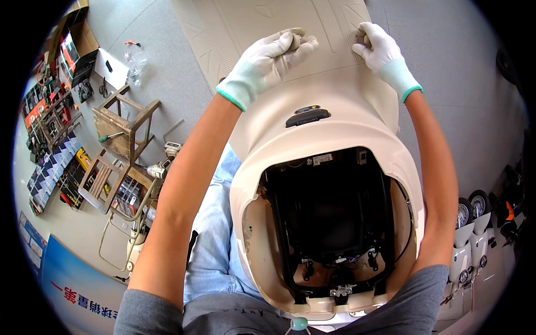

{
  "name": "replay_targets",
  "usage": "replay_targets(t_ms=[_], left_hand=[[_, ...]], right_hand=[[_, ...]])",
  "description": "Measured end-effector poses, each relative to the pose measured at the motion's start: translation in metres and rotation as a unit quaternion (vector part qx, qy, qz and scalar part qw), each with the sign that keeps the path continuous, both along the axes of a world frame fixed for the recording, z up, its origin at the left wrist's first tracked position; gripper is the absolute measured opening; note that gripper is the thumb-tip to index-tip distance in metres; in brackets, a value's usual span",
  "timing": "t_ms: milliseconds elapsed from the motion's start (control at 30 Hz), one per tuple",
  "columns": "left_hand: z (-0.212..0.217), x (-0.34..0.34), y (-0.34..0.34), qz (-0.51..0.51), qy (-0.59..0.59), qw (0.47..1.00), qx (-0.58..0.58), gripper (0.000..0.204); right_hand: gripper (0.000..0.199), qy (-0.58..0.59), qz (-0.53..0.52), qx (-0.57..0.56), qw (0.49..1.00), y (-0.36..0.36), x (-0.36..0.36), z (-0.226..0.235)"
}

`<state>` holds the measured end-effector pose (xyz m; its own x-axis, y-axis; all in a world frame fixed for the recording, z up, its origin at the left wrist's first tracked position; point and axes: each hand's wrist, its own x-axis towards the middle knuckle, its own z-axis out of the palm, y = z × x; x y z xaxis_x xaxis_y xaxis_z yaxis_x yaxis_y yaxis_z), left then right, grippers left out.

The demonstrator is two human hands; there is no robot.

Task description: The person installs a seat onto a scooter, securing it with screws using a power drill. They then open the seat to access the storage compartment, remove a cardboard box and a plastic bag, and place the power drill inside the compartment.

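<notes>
Both of my hands wear white knit gloves with mint-green cuffs. My left hand (282, 53) is over the left part of the cream scooter's footboard (273, 25), its fingers curled and pinched together. My right hand (379, 49) hovers at the footboard's right edge, fingers also bent in toward the thumb. Whatever either hand may hold is too small or hidden to make out. Nearer to me lies the cream scooter body (335, 125), with a black oval fitting (307, 116) on its front slope. Its seat opening (329, 212) shows a dark cavity, a black frame and a metal latch (341, 291).
To the left stand worn wooden stools (134, 131), one bearing a green-handled screwdriver (110, 137). A cordless drill (162, 164) rests nearby. An opened cardboard box (84, 42) and plastic wrapping (135, 68) are farther off. White scooter parts with wheels (472, 245) line the right side.
</notes>
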<state>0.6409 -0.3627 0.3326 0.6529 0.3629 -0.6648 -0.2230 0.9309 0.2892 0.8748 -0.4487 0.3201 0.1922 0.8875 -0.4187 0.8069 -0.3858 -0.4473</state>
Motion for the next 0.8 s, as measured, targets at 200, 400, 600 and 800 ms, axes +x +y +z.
replay_targets(t_ms=[200,400,600,800], left_hand=[[0.0,0.007,-0.003,-0.03,0.029,0.999,0.03,0.031],[0.0,0.013,-0.009,-0.034,0.018,0.996,0.082,0.035],[0.002,0.017,-0.015,-0.066,0.093,0.98,0.163,0.034],[0.0,0.033,-0.014,-0.036,0.118,0.987,0.104,0.032]], right_hand=[[0.018,-0.012,0.01,0.004,1.0,0.006,0.0,-0.001],[0.018,0.002,-0.015,0.099,0.995,-0.009,-0.007,-0.003],[0.017,0.229,-0.173,0.065,0.956,0.0,-0.006,0.001],[0.026,0.549,-0.25,-0.103,0.791,-0.002,0.017,0.016]])
